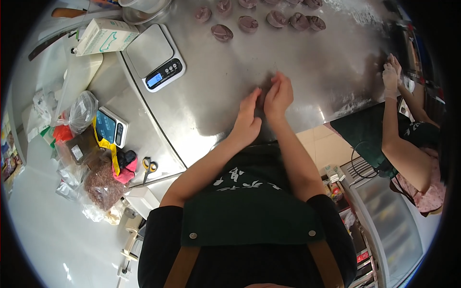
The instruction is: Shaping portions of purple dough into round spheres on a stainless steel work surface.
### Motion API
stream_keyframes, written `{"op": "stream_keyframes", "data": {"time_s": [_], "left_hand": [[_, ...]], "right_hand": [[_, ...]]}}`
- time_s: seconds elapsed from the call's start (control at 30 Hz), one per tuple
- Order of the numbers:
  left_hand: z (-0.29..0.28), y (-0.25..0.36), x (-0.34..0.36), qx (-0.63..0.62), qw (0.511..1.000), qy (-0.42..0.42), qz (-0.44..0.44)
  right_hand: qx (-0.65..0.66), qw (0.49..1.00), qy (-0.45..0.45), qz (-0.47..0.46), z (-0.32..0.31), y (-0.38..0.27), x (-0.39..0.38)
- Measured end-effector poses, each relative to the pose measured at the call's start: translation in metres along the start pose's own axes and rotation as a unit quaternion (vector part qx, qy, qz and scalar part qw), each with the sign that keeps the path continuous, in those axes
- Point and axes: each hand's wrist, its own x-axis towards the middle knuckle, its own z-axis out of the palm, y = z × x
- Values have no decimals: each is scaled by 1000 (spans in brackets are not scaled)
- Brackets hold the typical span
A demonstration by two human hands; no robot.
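Note:
My left hand [247, 121] is held just over the steel worktop, its fingers stretched forward and the thumb apart. Facing it, my right hand [279, 97] is slightly cupped, fingers extended. The palms are turned toward each other with a narrow gap between them. I see nothing held in either hand, though the inner palms are partly hidden. Beyond them, several purple-brown dough pieces [248, 24] lie in loose rows at the far side of the worktop [211, 77].
A lit digital scale [156, 55] stands left of my hands, beside a white carton [106, 36]. Farther left are a smaller scale [111, 126], bagged ingredients [102, 185] and scissors [149, 166]. At right, a co-worker's gloved hands [391, 77] are over the worktop.

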Motion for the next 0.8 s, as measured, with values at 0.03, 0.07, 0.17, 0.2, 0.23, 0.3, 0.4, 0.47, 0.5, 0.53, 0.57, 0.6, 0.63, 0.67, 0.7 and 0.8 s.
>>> {"op": "stream_keyframes", "data": {"time_s": [0.03,0.07,0.17,0.2,0.23,0.3,0.4,0.47,0.5,0.53,0.57,0.6,0.63,0.67,0.7,0.8], "left_hand": [[1,0,3,0,1000,-1,1],[2,0,5,-1,1000,6,-12],[1,-10,12,-18,999,24,-29],[2,-9,6,-37,998,25,-44],[3,-10,3,-39,998,26,-48],[5,-10,-1,-8,999,28,-17],[13,-6,-10,-2,999,33,-19],[10,-8,-11,20,999,35,-19],[7,-10,-3,44,998,43,-9],[4,-15,5,45,998,44,-1],[-1,-20,13,40,998,31,-29],[-5,-23,18,37,997,21,-59],[-8,-25,23,38,998,24,-54],[-11,-28,28,36,996,-25,-72],[-11,-25,26,32,992,-78,-97],[-5,-12,9,29,998,-55,-27]], "right_hand": [[0,1000,1,0,4,7,6],[-24,1000,-14,-13,7,16,13],[-11,998,-39,39,11,11,23],[16,992,-51,117,8,5,20],[15,991,-54,118,10,-1,18],[-24,997,-55,52,16,-14,15],[-50,997,-44,47,15,1,8],[-70,996,-26,39,14,12,0],[-76,996,-39,21,17,16,5],[-82,995,-50,3,19,18,9],[-81,996,-43,-2,20,19,10],[-79,996,-52,4,20,17,8],[-77,995,-60,10,20,15,7],[-74,996,-58,6,21,14,7],[-39,996,-53,52,15,9,3],[-25,993,-59,94,9,-3,-1]]}}
